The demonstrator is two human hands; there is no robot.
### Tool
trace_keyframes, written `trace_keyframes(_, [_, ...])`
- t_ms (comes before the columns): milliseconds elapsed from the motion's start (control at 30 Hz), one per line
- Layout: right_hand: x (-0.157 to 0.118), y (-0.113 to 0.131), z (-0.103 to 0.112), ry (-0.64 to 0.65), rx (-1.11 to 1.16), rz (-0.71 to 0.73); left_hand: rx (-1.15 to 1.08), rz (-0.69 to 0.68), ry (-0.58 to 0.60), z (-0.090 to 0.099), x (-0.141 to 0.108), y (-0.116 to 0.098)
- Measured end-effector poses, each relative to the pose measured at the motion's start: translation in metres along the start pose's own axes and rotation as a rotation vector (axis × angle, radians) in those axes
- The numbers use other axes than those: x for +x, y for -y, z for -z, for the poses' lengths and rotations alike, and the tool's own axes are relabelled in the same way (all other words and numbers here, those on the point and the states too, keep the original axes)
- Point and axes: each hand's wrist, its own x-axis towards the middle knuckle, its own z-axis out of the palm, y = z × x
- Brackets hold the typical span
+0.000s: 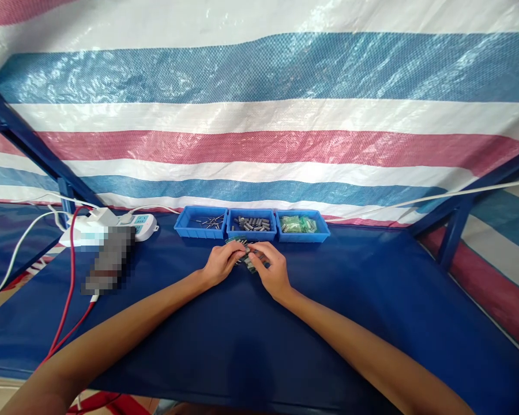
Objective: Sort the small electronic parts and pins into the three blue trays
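Both hands meet just in front of the middle blue bin (251, 236). My left hand (221, 262) is closed, its thumb and fingertips pinching small parts at the left side of a cluster of small metal and green pieces (249, 264). From the right, my right hand (273, 270) is closed on the same cluster, fingers curled over its top. The cluster is small and partly hidden by the fingers. Short metal cylinders lie in the middle bin. Thin metal rods are in the left blue bin (199, 233), and green-and-clear packets are in the right blue bin (303, 237).
On the left of the blue table (350, 305) lie a white power strip (146, 226) with plugs, a blurred dark device (111, 259) and a red cable (72, 253). Dark blue frame bars stand at both sides before a striped sheet (259, 115).
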Motion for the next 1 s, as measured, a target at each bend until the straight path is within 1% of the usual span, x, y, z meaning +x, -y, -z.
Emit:
trace_keyframes(233, [0.0002,0.0004,-0.0009,0.021,-0.003,-0.029,-0.009,0.0,-0.014,0.0008,0.001,-0.001])
trace_keyframes(300, [-0.0005,-0.0006,-0.0017,0.004,0.01,-0.039,0.001,0.021,-0.01,0.0017,0.0013,-0.0019])
trace_keyframes(433, [-0.0024,-0.0044,-0.0026,-0.065,0.036,-0.109,0.026,0.116,0.013,0.0033,0.0038,-0.005])
trace_keyframes(500, [-0.0031,-0.006,-0.0027,-0.083,0.049,-0.133,0.023,0.127,0.017,0.0035,0.0052,-0.0062])
trace_keyframes(667, [-0.0038,-0.0065,-0.0029,-0.089,0.04,-0.105,0.006,0.067,0.015,0.0022,0.0061,-0.0062])
trace_keyframes(867, [-0.0036,-0.0056,-0.0032,-0.174,0.056,-0.058,0.017,0.123,-0.031,0.0019,0.0065,-0.0065])
trace_keyframes(1000, [-0.004,-0.0063,-0.003,-0.164,0.059,-0.049,0.018,0.114,-0.023,0.002,0.0067,-0.0068])
